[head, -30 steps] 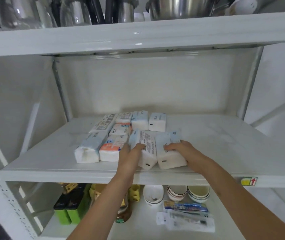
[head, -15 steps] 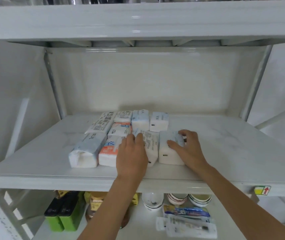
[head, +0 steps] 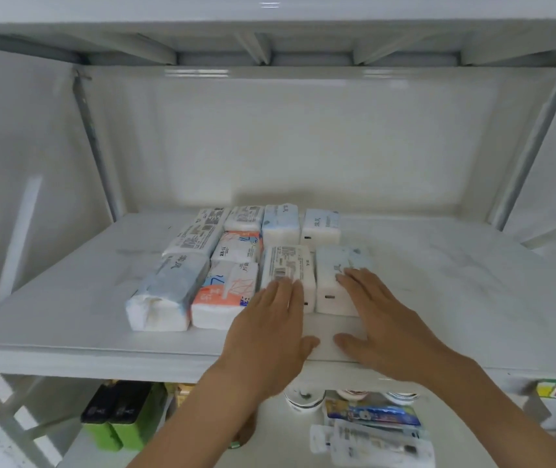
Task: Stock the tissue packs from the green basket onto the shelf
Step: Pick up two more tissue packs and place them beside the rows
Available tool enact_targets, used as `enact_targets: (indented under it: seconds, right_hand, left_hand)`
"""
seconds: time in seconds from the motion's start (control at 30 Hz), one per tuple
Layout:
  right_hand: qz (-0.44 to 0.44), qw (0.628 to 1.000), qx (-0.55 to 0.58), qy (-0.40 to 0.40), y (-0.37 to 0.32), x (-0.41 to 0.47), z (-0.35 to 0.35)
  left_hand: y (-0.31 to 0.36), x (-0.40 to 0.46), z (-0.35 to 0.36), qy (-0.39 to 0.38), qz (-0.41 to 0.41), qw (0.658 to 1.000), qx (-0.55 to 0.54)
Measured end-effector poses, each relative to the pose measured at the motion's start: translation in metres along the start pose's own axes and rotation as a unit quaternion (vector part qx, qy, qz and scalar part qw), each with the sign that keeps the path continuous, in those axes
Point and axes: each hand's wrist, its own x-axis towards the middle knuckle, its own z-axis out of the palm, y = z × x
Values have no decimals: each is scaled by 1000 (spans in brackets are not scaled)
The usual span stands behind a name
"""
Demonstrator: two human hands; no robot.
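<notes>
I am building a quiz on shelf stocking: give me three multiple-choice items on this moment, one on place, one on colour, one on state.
1. Where do the plastic-wrapped tissue packs lie?
A top shelf B white metal middle shelf C floor
2. The front pack second from left is printed
A orange B purple C black
3. The left hand and right hand are
A clenched B lifting packs C open, flat

Key: B, the packs lie on the middle board; A, orange print shows on its wrap; C, fingers are spread on the front packs.

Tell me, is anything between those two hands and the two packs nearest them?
Nothing visible. The left hand lies flat with fingertips on the barcode pack; the right hand rests on the pale blue pack. Both packs sit on the shelf.
</notes>
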Motion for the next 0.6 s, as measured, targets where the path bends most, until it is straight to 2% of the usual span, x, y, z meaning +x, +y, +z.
enact_targets:
  seconds: [0.1,0.2,0.47,0.6]
  right_hand:
    - [4,1000,-12,-29,2,22,-1]
    - [2,1000,-12,-21,8,45,1]
    - [15,999,27,-26,19,80,1]
    - [20,997,75,-27,22,88,1]
  left_hand:
    - [-7,25,-9,-45,-8,999,1]
    - [-13,48,-13,-79,-33,996,-26]
    - [-32,86,-12,-104,-79,987,-93]
    - [-39,87,-13,-119,-69,984,-115]
